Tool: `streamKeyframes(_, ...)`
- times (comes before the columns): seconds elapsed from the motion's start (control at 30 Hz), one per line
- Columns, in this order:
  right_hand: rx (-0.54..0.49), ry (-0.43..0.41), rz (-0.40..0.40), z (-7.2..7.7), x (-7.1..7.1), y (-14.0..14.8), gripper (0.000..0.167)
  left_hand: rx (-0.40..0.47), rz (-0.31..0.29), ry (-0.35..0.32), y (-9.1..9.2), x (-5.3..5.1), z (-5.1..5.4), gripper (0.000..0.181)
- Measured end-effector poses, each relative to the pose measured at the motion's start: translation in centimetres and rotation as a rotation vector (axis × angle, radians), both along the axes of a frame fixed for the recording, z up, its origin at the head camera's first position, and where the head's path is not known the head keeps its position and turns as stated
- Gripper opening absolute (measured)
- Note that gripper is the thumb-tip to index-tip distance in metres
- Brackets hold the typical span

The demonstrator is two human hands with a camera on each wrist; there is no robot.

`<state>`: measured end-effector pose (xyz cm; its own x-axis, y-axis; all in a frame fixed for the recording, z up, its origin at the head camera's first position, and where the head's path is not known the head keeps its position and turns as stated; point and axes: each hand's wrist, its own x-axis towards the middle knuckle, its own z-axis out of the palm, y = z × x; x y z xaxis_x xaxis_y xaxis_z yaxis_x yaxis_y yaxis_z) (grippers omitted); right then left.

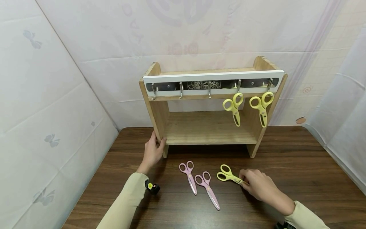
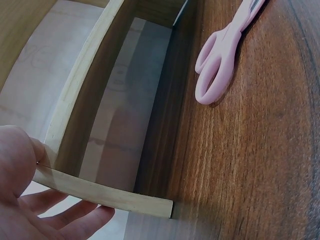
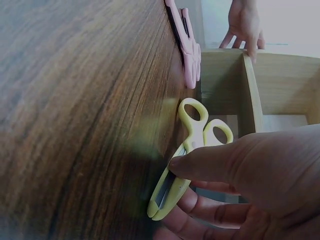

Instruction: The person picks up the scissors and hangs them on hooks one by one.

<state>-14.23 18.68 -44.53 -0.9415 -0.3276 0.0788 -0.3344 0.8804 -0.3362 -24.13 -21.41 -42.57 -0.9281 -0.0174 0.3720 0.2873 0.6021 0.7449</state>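
My left hand [image 1: 152,153] grips the lower left side panel of a wooden shelf [image 1: 211,127], thumb inside and fingers outside in the left wrist view [image 2: 30,200]. My right hand [image 1: 261,187] pinches yellow scissors [image 1: 227,174] by the blades, handles pointing toward the shelf; the right wrist view shows the thumb on the blade of these scissors [image 3: 192,130]. Two pink scissors, one on the left [image 1: 188,176] and one nearer the middle [image 1: 208,190], lie on the table between the hands. Two more yellow scissors [image 1: 235,106] [image 1: 261,106] hang from the right hooks.
A white rail [image 1: 177,76] with a metal strip and several hooks runs across the shelf's upper front. The shelf stands at the back of the dark wooden table [image 1: 308,168], before a pale patterned cloth wall [image 1: 114,79].
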Motion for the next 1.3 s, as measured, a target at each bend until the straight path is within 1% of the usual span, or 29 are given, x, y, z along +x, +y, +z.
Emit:
streamKeyframes(0.33,0.018,0.017,0.006,0.0,0.1,0.1,0.027,0.002,0.005,0.004,0.1,0.0,0.2,0.048)
streamKeyframes(0.5,0.044,0.04,0.029,0.8,-0.1,0.2,0.027,0.004,0.006,0.0,0.1,0.0,0.3,0.048)
streamKeyframes(0.6,0.065,0.093,0.057,1.8,-0.3,0.4,0.027,0.008,0.006,-0.002,0.0,0.1,0.5,0.048)
streamKeyframes(0.77,0.066,0.196,0.094,3.8,-1.0,0.6,0.027,0.007,0.009,-0.006,-0.1,0.2,0.6,0.048)
streamKeyframes(1.03,0.016,0.364,0.141,6.8,-1.7,0.0,0.024,-0.002,0.007,-0.004,-0.1,0.2,0.4,0.048)
streamKeyframes(1.13,-0.008,0.413,0.15,7.8,-2.0,-0.5,0.022,-0.001,0.004,-0.01,-0.1,0.1,0.3,0.049)
streamKeyframes(1.3,-0.051,0.524,0.175,9.5,-2.5,-1.5,0.019,0.0,-0.002,-0.014,0.0,0.0,0.1,0.05)
